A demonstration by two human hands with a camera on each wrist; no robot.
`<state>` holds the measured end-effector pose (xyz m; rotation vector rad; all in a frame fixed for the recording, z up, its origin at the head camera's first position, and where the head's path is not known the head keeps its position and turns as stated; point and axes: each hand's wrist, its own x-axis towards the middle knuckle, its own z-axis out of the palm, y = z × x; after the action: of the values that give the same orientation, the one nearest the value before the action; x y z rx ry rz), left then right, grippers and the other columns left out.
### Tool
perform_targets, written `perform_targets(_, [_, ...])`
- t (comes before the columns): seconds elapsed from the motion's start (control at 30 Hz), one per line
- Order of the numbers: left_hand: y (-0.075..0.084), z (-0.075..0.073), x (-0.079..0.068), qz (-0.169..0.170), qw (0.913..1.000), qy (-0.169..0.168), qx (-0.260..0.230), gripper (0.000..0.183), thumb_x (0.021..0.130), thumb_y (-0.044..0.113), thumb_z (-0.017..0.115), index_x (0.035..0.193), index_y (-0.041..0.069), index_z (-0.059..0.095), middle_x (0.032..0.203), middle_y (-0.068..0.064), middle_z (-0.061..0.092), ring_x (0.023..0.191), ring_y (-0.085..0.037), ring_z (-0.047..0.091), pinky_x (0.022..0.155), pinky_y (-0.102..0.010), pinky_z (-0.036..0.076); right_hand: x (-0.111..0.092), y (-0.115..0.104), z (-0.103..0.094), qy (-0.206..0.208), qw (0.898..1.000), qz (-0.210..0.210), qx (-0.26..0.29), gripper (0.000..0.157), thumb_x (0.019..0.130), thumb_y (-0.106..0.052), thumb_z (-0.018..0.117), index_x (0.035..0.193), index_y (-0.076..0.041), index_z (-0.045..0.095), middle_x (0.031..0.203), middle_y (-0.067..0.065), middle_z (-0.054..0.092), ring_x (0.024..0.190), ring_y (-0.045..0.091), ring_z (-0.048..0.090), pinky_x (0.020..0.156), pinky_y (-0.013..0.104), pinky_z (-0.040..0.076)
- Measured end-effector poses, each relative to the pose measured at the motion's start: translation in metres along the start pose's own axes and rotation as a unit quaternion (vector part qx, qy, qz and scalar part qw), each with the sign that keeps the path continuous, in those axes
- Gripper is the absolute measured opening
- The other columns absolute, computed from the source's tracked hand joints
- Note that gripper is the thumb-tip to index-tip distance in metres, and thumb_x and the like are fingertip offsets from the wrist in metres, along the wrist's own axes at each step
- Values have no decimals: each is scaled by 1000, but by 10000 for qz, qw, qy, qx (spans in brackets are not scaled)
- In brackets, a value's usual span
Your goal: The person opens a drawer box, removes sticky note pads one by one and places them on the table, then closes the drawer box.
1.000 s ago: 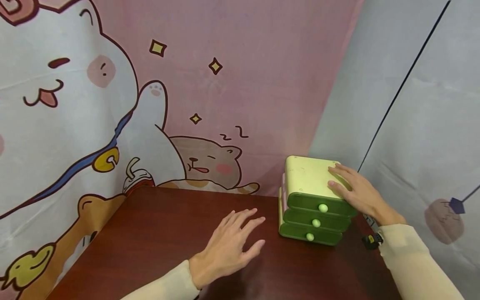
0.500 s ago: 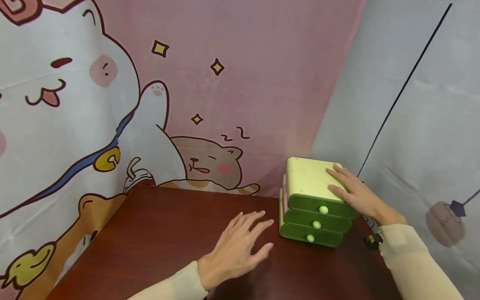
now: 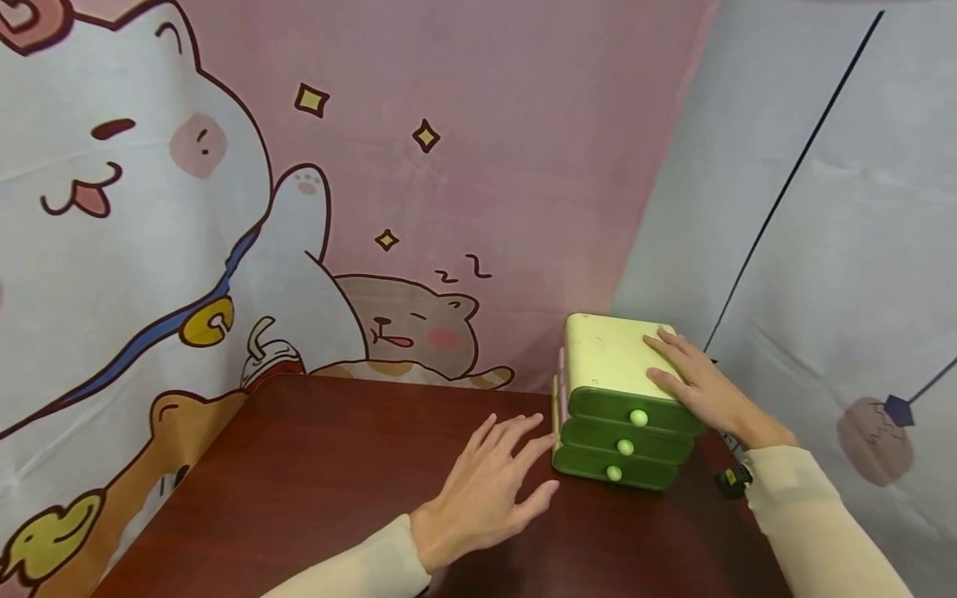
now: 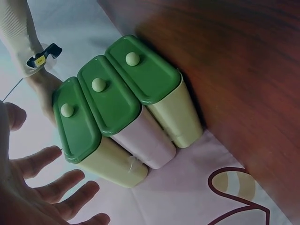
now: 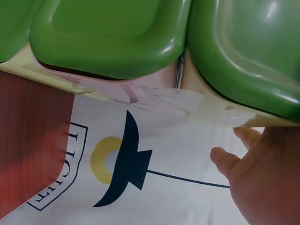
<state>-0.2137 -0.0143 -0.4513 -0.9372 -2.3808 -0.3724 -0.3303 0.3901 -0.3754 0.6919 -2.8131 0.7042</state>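
The drawer unit stood upright at the far right corner of the desk. It consisted of three stacked tiers, the top and bottom bodies cream, the middle body pink. Each tier carried a green front with one round, pale green knob; the fronts faced toward the near edge of the desk. Clear tape adhered to the side of the unit, as seen in the left wrist view.

The right hand rested on the right part of the top panel, palm side down. Its grip was extended: the fingers lay over the panel without closing round it, and the thumb was set apart from them.

The left hand was positioned over the desk, just beside the unit's lower left front corner. Its grip was spread wide, thumb apart from the fingers, and had hold of nothing. Contact between the index fingertip and the unit could not be determined.

A black device was worn at the right wrist, at the cuff of a cream sleeve. A pink and white backdrop with printed cartoon animals rose behind the far edge of the desk.
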Motion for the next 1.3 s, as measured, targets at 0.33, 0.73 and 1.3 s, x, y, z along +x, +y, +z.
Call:
perform_targets(0.33, [2,4,10,152,9998,110,73,55,115,55,67,163,30,65,172,-2,62,155,-25,65,131,-59,52,3,1,2,23,10000,10,50,72,123,-39,52,186,-13,30,194,28,13,177,66,5,127,97,12])
perform_targets(0.73, [7,7,26,280,9995,71,-113,57,116,55,66,166,30,62,172,-4,62,154,-24,66,132,-58,52,1,-2,-2,-105,9999,103,15,73,123,-42,52,186,-13,28,195,25,11,179,63,4,128,96,13])
perform_targets(1.3, [21,14,50,498,9982,345,-32,58,115,52,69,167,26,62,168,-6,64,133,-21,76,109,-39,66,3,-1,0,-91,9998,159,-101,74,123,-42,51,187,-14,27,194,28,13,176,67,8,124,98,16])
